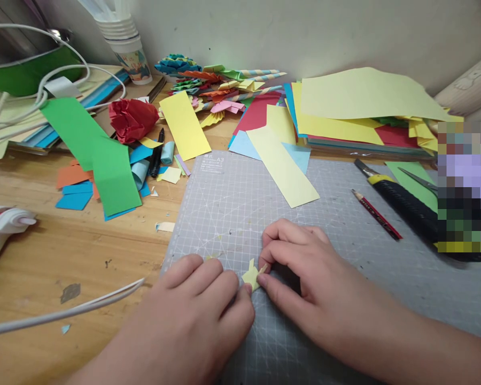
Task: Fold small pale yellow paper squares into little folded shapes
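Note:
Between my two hands is a small folded piece of pale yellow paper (250, 275), just above or on the grey cutting mat (208, 214). My left hand (208, 305) is closed, its thumb and curled index finger at the paper's lower left edge. On the other side, my right hand (304, 272) pinches a narrow flap of the paper between thumb and index finger. Part of the paper is hidden by my fingertips. Beyond my hands, a pale yellow paper strip (282, 166) lies across the mat's far edge.
To the right lie a pencil (377, 214), a black and yellow utility knife (409, 206) and scissors (419, 181). Green paper strips (114, 176), a red paper flower (132, 120) and a marker (157, 155) are at left. Stacked paper (369, 96) stands behind. A white cable (64, 318) crosses the wooden table.

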{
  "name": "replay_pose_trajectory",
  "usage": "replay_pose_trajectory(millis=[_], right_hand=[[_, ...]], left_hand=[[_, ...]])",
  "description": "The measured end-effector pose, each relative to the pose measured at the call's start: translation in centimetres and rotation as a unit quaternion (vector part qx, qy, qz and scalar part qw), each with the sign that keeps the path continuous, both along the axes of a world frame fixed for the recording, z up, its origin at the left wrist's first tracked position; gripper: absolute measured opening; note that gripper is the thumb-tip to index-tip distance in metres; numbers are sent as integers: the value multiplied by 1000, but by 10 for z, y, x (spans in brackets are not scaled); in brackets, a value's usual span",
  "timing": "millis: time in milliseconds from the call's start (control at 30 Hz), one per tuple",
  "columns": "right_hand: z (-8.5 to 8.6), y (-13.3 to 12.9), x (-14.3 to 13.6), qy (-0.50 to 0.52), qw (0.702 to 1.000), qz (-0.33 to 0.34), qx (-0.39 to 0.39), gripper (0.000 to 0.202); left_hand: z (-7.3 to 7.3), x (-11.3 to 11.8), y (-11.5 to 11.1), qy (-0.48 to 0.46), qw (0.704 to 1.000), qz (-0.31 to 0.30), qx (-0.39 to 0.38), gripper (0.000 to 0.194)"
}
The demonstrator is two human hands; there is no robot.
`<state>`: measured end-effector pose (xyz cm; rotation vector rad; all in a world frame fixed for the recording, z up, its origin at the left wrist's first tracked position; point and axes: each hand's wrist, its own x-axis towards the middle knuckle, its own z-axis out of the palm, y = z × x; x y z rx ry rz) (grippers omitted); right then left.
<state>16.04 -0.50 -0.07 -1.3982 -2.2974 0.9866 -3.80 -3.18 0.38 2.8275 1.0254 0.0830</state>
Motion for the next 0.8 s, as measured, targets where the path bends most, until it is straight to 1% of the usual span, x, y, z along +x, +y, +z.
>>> replay_pose_trajectory(millis=[200,400,600,700,800], right_hand=[[-2,1,-3,-3,1000,-10,9,12],[-2,2,-3,-9,1000,-13,12,12],[-3,2,-4,-9,1000,-9,8,13],[-3,3,-4,-6,1000,-7,9,12],[-2,5,-3,-5,1000,3,2,15]], left_hand=[[1,1,-2,-2,1000,11,-21,15],[0,1,0,-18,1000,7,1,14],[-4,-3,-4,-25,999,12,-23,14],[-5,-2,-3,-30,1000,3,-10,18],[-3,0,-1,-36,999,-15,24,22]])
